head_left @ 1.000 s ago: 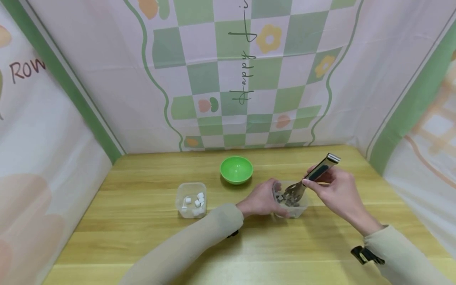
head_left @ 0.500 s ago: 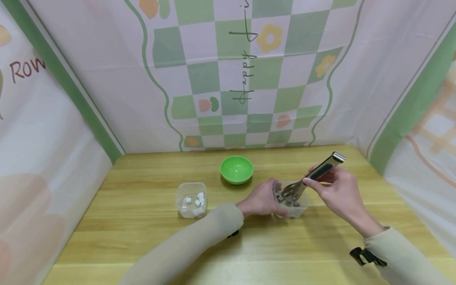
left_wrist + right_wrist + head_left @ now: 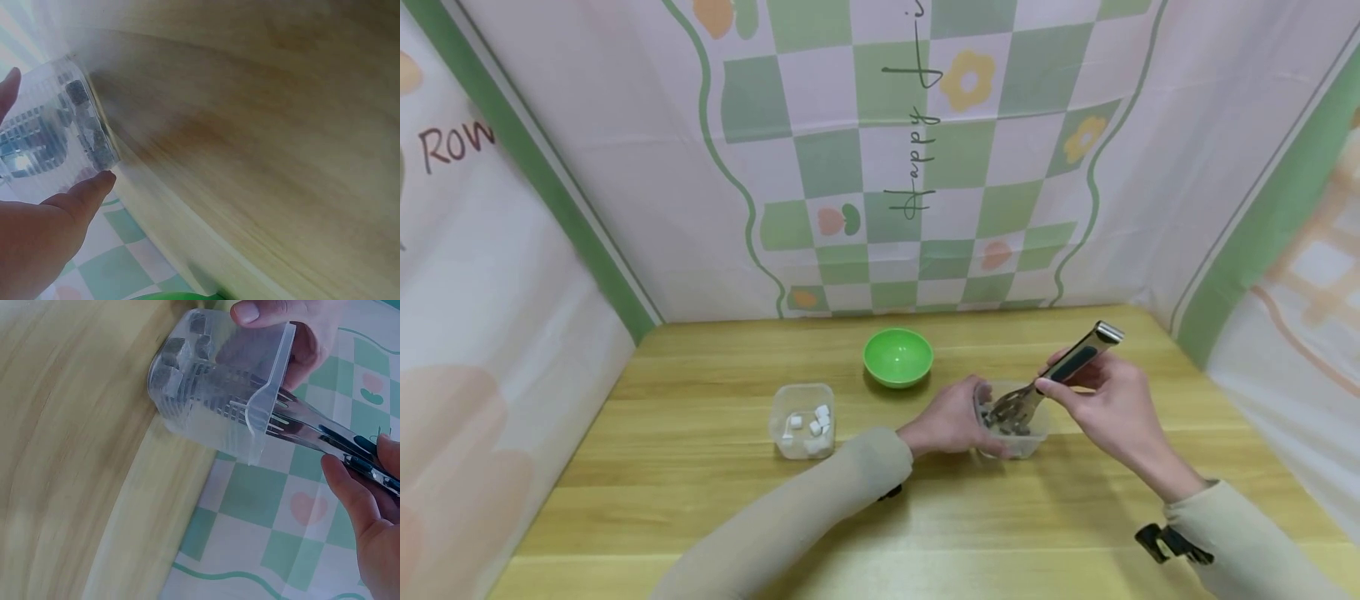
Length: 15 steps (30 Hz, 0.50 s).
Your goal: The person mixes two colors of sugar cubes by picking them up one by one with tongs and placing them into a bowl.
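My left hand [image 3: 951,421] holds a clear plastic container [image 3: 1028,448] from its left side, thumb and fingers spread round the walls. Dark grey cubes [image 3: 174,352] lie at the bottom of it. Metal tongs [image 3: 1077,359] with dark grip inlays are pinched between the thumb and fingers of my right hand [image 3: 1112,408]. Their slotted heads [image 3: 1017,406] reach down into the container at a slant, among the cubes. In the right wrist view, the two tong arms stand close together, and the heads show blurred through the plastic wall.
A green bowl [image 3: 898,358] stands at the back middle of the wooden table [image 3: 700,492]. To the left is a second clear container [image 3: 781,400] with several white cubes [image 3: 816,427]. A patterned cloth [image 3: 895,275] hangs behind the table's far edge.
The tongs' handle has shifted slightly right and then a touch back left, their heads moving a little among the grey cubes. The left hand and container stay put.
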Each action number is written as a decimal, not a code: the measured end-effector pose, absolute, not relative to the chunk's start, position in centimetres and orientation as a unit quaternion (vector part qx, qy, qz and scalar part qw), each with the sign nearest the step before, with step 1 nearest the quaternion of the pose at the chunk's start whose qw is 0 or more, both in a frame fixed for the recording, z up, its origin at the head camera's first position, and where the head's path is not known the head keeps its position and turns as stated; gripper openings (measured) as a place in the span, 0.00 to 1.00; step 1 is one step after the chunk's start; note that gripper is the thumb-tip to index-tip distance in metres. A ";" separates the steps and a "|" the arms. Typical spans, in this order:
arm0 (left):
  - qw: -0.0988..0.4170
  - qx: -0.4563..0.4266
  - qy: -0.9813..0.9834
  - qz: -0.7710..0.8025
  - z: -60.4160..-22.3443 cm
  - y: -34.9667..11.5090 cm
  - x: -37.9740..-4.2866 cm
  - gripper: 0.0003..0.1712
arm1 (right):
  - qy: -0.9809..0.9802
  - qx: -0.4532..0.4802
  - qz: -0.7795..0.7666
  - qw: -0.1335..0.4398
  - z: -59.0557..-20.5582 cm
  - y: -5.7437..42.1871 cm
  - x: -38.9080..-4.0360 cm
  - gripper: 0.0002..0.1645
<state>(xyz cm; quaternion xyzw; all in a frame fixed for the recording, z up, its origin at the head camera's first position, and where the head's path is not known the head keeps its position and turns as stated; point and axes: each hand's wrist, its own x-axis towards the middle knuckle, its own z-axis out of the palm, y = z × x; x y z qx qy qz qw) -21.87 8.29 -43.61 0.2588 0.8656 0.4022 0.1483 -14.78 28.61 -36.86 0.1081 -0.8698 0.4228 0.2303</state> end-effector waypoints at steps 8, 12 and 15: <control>0.151 0.262 0.862 0.407 -43.7 8.3 -21.9 0.54 | -0.874 0.101 0.417 0.229 -36.9 28.7 -14.7 0.12; 0.152 0.259 0.863 0.405 -43.7 8.3 -21.8 0.54 | -0.870 0.102 0.421 0.236 -36.7 28.7 -14.6 0.12; 0.149 0.257 0.866 0.402 -43.7 8.3 -21.8 0.54 | -0.866 0.104 0.424 0.245 -36.3 28.7 -14.6 0.12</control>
